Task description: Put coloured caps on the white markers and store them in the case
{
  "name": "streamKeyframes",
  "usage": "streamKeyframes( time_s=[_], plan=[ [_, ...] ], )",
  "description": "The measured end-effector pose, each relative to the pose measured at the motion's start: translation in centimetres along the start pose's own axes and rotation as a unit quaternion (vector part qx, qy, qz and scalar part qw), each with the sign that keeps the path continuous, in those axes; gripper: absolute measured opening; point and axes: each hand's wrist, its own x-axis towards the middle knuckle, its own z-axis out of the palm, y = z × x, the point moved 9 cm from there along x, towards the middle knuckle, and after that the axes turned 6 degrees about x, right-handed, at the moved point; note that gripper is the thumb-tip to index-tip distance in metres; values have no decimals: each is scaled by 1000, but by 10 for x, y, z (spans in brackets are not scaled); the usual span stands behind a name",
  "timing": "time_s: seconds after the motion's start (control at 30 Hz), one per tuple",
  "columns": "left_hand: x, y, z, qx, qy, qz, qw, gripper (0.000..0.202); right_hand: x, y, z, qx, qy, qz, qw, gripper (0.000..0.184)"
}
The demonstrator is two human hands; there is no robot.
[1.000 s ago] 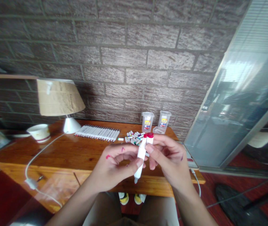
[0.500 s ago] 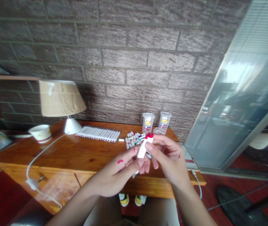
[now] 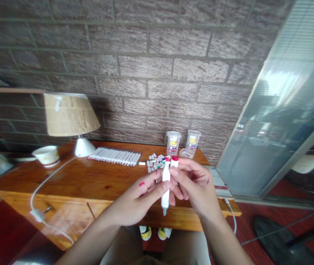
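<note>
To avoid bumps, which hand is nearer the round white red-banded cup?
Left. Your left hand, gripping a slim white marker, is right of the cup; your right hand, holding a red-topped white cap, is farther right.

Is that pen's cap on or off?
Off: the left hand holds the marker with its narrow red end bare, and the right hand holds the red-topped cap beside it.

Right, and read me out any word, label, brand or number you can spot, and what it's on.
None reads clearly.
Lampshade: dark lettering up its side, too blurred.
Left container's yellow label: too small.
Right container's yellow label: too small.
Tablet screen: faint marks, unreadable.
White marker in front: no lettering discernible.
Marker row: any print is too small.
</note>
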Motion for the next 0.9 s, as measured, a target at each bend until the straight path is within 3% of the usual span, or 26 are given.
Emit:
streamKeyframes(
  time_s=[0.53,0.67,0.8,0.9],
  plan=[
    [-5,-1,2,-45,-29,-11,999,34,-3,1,0,14,11,20,1000,16],
    [-4,-1,-2,-47,-20,-14,999,35,2,6,-10,-15,35,14,999,22],
    [21,-22,-41,71,61,1,996,36,42,21,-46,-37,116,-45,992,33],
    [48,-56,-95,226,206,42,951,32,83,55,-85,-43,179,-69,980,40]
  ],
)
